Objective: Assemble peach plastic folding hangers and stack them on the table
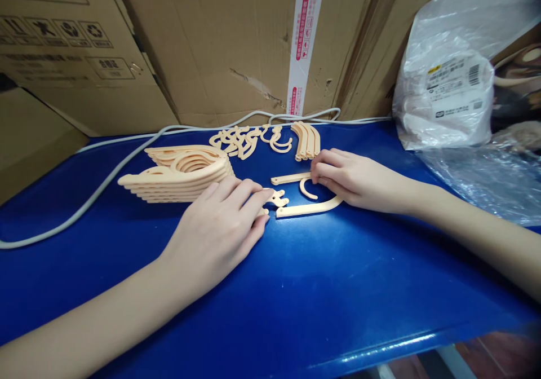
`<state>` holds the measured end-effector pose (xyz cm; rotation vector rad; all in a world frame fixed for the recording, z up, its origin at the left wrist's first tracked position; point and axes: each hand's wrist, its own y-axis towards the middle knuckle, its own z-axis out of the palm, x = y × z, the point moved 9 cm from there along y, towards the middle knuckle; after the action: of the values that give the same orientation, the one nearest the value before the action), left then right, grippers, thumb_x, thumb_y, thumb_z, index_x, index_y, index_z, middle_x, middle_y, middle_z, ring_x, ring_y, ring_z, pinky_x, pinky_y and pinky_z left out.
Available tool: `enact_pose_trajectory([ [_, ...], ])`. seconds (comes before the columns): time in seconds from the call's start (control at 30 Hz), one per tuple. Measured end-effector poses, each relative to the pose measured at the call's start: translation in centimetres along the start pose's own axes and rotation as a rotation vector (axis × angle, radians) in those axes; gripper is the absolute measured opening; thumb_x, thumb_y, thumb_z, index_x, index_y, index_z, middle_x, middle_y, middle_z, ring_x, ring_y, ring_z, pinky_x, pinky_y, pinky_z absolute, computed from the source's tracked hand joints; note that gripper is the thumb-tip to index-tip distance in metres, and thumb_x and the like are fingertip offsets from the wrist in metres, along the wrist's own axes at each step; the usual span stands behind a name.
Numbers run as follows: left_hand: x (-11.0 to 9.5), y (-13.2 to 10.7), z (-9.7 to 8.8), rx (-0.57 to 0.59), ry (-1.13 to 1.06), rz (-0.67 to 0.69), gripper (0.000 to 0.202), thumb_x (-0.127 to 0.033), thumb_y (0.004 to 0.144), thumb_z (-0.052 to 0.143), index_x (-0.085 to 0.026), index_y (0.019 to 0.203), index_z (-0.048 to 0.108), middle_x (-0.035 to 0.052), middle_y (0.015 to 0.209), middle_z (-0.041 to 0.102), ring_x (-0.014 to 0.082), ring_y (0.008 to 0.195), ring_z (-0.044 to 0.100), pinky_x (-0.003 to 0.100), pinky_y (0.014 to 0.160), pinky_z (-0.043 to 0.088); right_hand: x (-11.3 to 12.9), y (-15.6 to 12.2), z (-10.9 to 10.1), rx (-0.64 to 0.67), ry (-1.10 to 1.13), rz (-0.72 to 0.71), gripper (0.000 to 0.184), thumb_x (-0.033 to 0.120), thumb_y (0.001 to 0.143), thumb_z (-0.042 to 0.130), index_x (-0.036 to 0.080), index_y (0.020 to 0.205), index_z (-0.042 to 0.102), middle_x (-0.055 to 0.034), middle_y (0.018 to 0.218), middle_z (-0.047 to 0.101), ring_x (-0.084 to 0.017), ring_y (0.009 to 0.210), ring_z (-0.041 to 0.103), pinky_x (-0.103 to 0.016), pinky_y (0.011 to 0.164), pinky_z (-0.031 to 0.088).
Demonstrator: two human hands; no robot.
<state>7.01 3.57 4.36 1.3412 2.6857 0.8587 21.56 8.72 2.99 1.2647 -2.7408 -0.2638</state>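
Note:
My left hand (pixel 230 215) is closed over a cream plastic hanger part, and its notched end (pixel 279 198) shows past my fingertips. The rest of that part is hidden under the hand. Just behind and left lies a stack of cream folding hangers (pixel 177 179). My right hand (pixel 353 176) has its fingers bent and pressed together on cream hanger arms. One straight arm (pixel 291 179) and one curved arm (pixel 308 207) point left from it, with a hook (pixel 307 190) between them. The arms' ends sit close to the left hand's part.
Loose hooks (pixel 245 140) and a small stack of hanger arms (pixel 306 140) lie at the back of the blue table (pixel 296 300). A white cable (pixel 127 164) crosses behind. Cardboard boxes (pixel 236 46) stand at the rear, plastic bags (pixel 448 91) at right.

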Motion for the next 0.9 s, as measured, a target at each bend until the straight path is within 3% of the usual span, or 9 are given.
enact_pose_trajectory([
  [0.27,0.3,-0.3,0.3,0.029,-0.176,-0.034,0.022,-0.017,0.097,0.05,-0.013,0.112,0.065,0.0074,0.099,0.066,0.0246,0.091,0.059,0.04,0.082,0.048,1.6,0.1,-1.5,-0.108,-0.098,-0.069,0.018,0.023,0.099,0.045,0.016,0.101,0.061,-0.0118,0.101,0.063,-0.023,0.089,0.056,-0.035,0.076,0.041],
  [0.53,0.0,-0.2,0.5,0.04,-0.167,-0.004,0.02,-0.018,0.099,0.047,-0.014,0.102,0.066,0.0063,0.091,0.064,0.024,0.085,0.058,0.04,0.078,0.048,4.4,0.0,-2.0,-0.149,-0.073,-0.164,0.023,0.018,0.101,0.039,0.016,0.09,0.059,-0.0094,0.09,0.063,-0.021,0.081,0.053,-0.033,0.074,0.041],
  [0.7,0.0,-0.1,0.0,-0.002,-0.147,0.005,0.016,-0.014,0.097,0.049,-0.013,0.1,0.064,0.0067,0.09,0.063,0.0237,0.084,0.057,0.039,0.077,0.047,5.4,0.0,-1.9,-0.175,-0.119,-0.197,0.027,0.027,0.103,0.038,0.017,0.086,0.056,-0.0067,0.082,0.062,-0.018,0.072,0.051,-0.031,0.068,0.04],
  [0.9,0.2,-0.1,-0.4,-0.016,-0.123,-0.024,0.019,-0.013,0.097,0.045,-0.012,0.106,0.062,0.0072,0.09,0.06,0.024,0.082,0.057,0.038,0.074,0.047,6.7,-0.3,-2.1,-0.213,-0.156,-0.256,0.031,0.014,0.094,0.037,0.019,0.069,0.054,-0.0037,0.066,0.056,-0.017,0.062,0.044,-0.03,0.062,0.037],
])
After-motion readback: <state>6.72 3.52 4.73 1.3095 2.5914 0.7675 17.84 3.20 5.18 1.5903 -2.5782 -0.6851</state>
